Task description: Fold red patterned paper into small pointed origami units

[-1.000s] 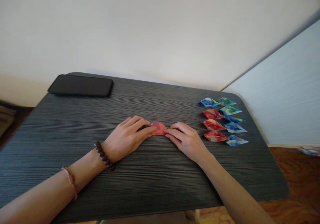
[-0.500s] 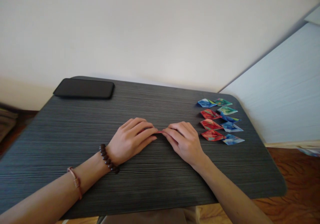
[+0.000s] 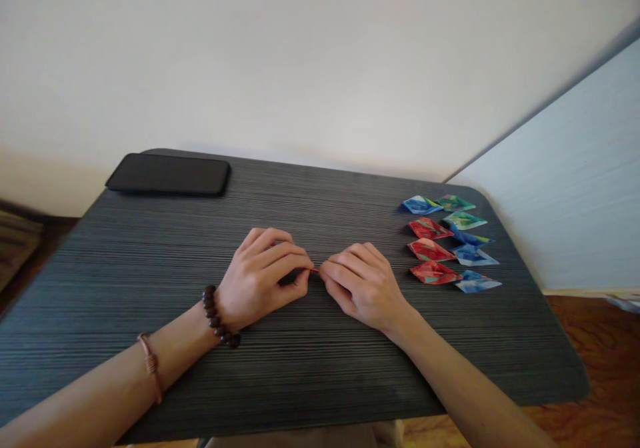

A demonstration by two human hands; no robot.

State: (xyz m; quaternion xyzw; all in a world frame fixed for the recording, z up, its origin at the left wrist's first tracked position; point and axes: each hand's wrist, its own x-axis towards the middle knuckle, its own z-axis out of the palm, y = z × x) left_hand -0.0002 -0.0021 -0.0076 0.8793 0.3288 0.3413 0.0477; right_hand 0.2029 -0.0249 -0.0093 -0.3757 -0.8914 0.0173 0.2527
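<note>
When looking down from up high, see first a big pale wall (image 3: 300,55) at the back. Next, see a dark, stripy bench (image 3: 280,381) with round corners. Over to the right, find a pale blue panel (image 3: 575,181) and, lower down, some brown wood floor (image 3: 565,348). On the bench's far left corner, spot a flat black thing (image 3: 167,175). Near the middle, look at the left hand (image 3: 257,276) and the right hand (image 3: 365,285), both with fingers bent and tips pinching. At the right side, count nine folded papers (image 3: 431,229) in two crooked lines: three red, four blue, two green. Around the left wrist, see dark round beads (image 3: 215,318), and higher up the arm, a thin copper bangle (image 3: 151,365). Smallest of all, find a thin bit of red paper (image 3: 315,271) between the hands, held at both ends. Mostly covered by fingers, so cannot tell its shape.
</note>
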